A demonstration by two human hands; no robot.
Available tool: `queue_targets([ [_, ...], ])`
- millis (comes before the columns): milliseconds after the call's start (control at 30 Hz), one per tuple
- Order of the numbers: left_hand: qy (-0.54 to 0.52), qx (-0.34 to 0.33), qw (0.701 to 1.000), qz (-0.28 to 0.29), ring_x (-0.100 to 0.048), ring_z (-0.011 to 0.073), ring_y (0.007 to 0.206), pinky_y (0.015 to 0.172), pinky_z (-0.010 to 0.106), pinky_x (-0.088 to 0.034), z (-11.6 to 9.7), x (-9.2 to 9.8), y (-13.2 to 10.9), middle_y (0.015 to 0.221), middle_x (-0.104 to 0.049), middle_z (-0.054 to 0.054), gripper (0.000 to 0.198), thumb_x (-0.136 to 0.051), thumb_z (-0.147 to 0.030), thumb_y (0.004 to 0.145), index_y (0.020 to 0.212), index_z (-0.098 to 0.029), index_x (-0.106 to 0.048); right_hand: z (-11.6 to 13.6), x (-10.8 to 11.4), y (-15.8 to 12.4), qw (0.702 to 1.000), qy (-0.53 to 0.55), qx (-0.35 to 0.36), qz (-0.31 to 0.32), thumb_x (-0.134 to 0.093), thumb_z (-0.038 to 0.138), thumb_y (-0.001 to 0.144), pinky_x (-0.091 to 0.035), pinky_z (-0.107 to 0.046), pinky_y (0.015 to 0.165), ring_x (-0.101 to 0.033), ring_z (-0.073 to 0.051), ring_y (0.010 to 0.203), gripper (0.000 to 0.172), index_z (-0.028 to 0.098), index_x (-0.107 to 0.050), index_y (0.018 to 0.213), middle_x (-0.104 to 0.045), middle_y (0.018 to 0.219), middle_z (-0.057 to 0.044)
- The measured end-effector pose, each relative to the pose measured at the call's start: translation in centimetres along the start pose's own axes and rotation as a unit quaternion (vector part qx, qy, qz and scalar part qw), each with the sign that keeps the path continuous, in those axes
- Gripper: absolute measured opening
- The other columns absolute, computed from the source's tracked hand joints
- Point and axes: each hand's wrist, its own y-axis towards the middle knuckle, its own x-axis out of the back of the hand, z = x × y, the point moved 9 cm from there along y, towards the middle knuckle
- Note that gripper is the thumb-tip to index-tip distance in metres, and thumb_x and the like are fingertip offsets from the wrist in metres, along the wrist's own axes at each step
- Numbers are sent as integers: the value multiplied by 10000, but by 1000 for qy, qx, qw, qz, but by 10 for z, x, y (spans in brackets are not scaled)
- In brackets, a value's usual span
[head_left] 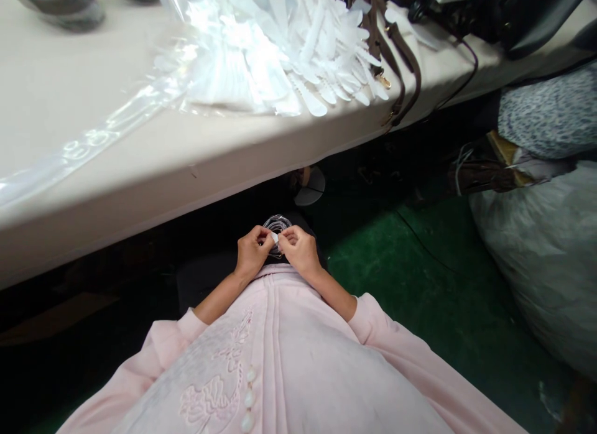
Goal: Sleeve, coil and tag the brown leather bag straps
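Over my lap, my left hand (252,253) and my right hand (301,253) meet, thumbs and fingertips pinched close together. Between them shows a small white piece (275,237), like a bit of paper or tape; both hands pinch at it. Just behind the fingertips lies a dark coiled thing (278,222) with a shiny, clear-looking wrap, resting on my lap. Its lower part is partly hidden by my hands, and I cannot make out its exact kind.
A cloth-covered table (140,166) runs across in front of me. On it are a heap of white strips in clear plastic (280,55), brown straps (405,67) and a black bag-like item (541,17). A big pale sack (545,253) stands on the green floor at right.
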Motion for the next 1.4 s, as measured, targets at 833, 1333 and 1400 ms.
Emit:
queue_targets([
  [833,-139,76,986,52,-612,148,640,617,243,-489,6,-14,-9,697,-677,-1,188,-674,-359,800,731,-184,-672,-20,-3,-29,992,58,-108,28,-590,551,888,-442,-198,475,-597,-114,435,405,176,-637,741,-669,555,-4],
  [1333,-191,132,972,43,-604,153,659,664,264,-477,7,-15,-13,675,-679,-1,134,-736,-297,710,669,-179,-688,-23,-3,-13,998,-18,-65,-2,-585,417,908,-359,-189,539,-508,-94,493,334,184,-619,671,-591,516,34],
  [1400,-191,132,972,31,-585,149,657,662,264,-460,8,-14,-15,670,-667,-2,133,-730,-287,708,657,-179,-672,-20,2,-14,995,-74,-54,-24,-601,393,896,-329,-204,546,-492,-101,518,324,189,-620,646,-581,535,30],
])
